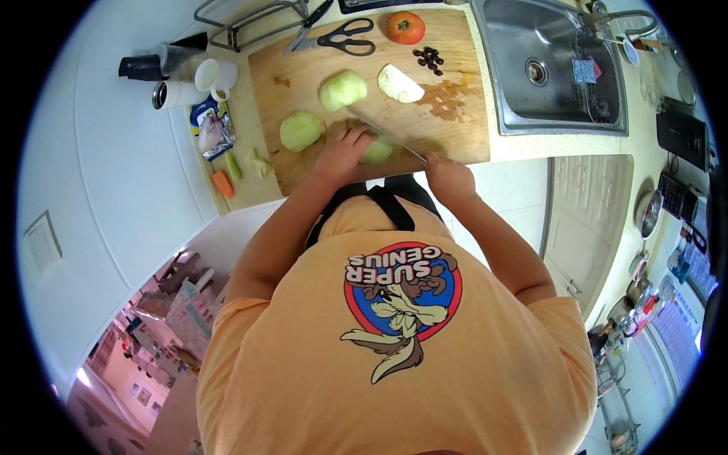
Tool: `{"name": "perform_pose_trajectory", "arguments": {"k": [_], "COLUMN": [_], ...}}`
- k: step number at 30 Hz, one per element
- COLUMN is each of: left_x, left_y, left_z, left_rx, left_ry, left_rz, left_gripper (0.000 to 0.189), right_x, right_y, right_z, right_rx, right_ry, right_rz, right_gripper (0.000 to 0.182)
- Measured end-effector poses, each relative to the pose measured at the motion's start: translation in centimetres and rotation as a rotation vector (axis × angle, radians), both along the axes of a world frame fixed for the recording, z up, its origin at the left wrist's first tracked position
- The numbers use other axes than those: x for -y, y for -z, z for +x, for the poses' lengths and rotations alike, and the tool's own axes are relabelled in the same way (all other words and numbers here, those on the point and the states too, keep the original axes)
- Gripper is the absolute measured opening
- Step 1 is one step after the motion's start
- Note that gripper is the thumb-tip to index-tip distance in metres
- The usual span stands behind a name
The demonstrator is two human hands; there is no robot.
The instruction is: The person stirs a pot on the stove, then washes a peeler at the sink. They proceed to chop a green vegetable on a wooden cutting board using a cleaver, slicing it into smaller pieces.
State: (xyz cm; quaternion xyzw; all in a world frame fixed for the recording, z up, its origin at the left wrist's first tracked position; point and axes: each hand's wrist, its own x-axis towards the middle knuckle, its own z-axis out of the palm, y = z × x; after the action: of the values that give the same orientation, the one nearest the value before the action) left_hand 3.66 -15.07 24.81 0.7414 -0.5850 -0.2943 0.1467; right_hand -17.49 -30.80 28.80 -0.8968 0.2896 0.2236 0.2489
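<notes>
My right hand (451, 177) grips a kitchen knife (392, 135) by its handle, the blade slanting up and left over the wooden cutting board (455, 128). At the board's near edge my left hand (345, 149) presses its fingers on a pale green peeled piece (377, 150), of a fruit or vegetable I cannot name surely. A peeled green piece (301, 131) lies left of that hand, another peeled piece (343, 90) lies beyond the knife tip, and a cut white-faced piece (400, 83) rests to its right. The left fingertips are partly blurred.
Kitchen scissors (347, 40), a tomato (405, 27) and several small dark pieces (429, 60) lie on the board's far part. A steel sink (515, 102) adjoins at right. Mugs (216, 77), a carrot piece (222, 184) and a wrapped packet (214, 132) are at left.
</notes>
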Motion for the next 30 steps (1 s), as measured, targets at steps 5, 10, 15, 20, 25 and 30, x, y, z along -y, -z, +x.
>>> {"name": "perform_pose_trajectory", "arguments": {"k": [5,10,15,20,25,30], "left_x": [0.2,2.8,3.1,2.3,2.0,0.8], "left_y": [-0.2,-3.5,-2.9,-1.8,-2.6,-1.3], "left_z": [-0.5,-1.9,-2.6,-3.3,-2.5,-2.5], "left_rx": [0.071,-0.005,0.048,0.147,0.037,0.130], "left_ry": [-0.037,-0.296,-0.404,-0.384,-0.249,0.020], "left_rz": [-0.038,0.285,0.248,0.169,0.209,-0.064], "left_gripper": [0.064,0.070,0.084,0.088,0.066,0.042], "right_x": [0.0,0.5,0.0,-0.1,0.5,0.9], "right_y": [-0.6,-1.2,-2.3,-1.0,-0.9,-3.4], "right_z": [0.3,-0.6,-1.6,-2.7,-2.5,-1.8], "right_rx": [-0.053,0.086,0.097,0.143,0.132,0.148], "right_ry": [0.029,0.080,0.168,0.174,0.153,0.105], "right_rz": [0.012,0.019,-0.011,-0.025,-0.038,-0.020], "right_gripper": [0.017,0.023,0.028,0.026,0.026,0.025]}}
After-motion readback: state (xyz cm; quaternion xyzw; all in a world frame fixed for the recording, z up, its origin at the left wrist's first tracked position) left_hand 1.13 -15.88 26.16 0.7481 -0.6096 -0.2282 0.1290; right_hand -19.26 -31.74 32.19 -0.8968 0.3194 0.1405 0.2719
